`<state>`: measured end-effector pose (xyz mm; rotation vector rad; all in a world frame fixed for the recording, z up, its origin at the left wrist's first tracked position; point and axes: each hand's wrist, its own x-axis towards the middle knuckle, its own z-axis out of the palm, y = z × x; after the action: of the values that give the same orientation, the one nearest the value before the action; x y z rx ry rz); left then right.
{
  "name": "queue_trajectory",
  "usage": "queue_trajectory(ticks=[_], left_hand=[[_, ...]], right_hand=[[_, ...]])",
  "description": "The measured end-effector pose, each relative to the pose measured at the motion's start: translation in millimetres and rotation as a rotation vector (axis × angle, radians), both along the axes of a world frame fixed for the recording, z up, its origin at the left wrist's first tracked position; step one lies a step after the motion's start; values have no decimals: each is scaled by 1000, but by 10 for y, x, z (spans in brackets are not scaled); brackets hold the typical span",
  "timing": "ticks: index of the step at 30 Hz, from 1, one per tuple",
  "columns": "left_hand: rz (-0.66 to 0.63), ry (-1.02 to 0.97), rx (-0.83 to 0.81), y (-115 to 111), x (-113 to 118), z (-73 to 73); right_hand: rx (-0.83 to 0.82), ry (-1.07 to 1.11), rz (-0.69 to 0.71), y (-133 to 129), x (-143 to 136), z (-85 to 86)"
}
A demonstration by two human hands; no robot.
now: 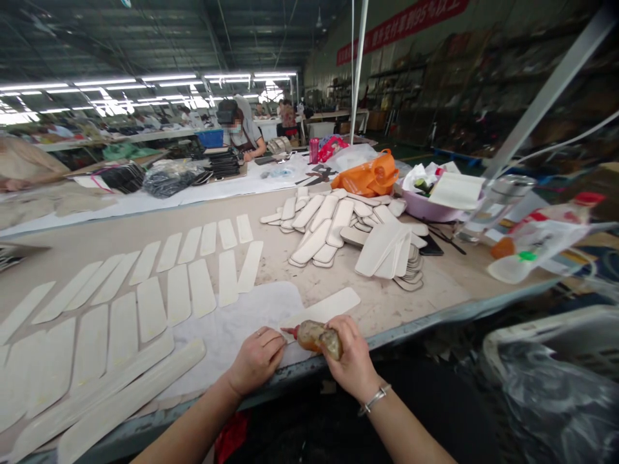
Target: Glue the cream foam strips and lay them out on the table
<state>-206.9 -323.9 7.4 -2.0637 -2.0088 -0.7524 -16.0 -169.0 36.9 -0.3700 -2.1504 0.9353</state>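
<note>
My right hand (351, 354) is wrapped round a glue bottle (312, 336), yellowish and smeared, lying tilted with its red nozzle pointing left. Under the nozzle, a white rounded strip (338, 304) lies at the table's near edge. My left hand (258, 359) has its fingers curled down at the strip's left end, close to the nozzle tip; the fingertips are partly hidden. A white cloth-like sheet (232, 328) is spread beneath. To the left, similar white panels (152, 309) lie side by side in rows, with two longer strips (135, 393) in front of them.
Beyond my hands is a heap of dark-edged white panels (314, 225). An orange bag (367, 174), a lilac basin (430, 205) and a clear bottle (498, 206) stand at the right. A metal pole (551, 90) slants there. A co-worker (242, 129) bends over the far table.
</note>
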Motion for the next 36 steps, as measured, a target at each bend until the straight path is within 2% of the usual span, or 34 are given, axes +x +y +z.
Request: queue_trajectory(ticks=[3,8,12,16,25,30,36], left_hand=[[4,0,3,0,-2,2],[-12,-15,30,10,6,28],[-9,-15,16,9,3,14],[-2,-9,8,4,-4,-8],[-18,-24,12,16,-4,6],[-19,-15,28,18,3,26],[-32,-14,60,23,-10,-12]], right_hand=[[26,-13,-33,47,38,-23],[81,13,-190,173,114,-78],[38,43,-111,88,51,-50],[15,-19,-27,-16,-8,20],[-9,-48,24,-20,178,117],[24,-57,-57,98,341,103],[146,-89,-262,370,637,51]])
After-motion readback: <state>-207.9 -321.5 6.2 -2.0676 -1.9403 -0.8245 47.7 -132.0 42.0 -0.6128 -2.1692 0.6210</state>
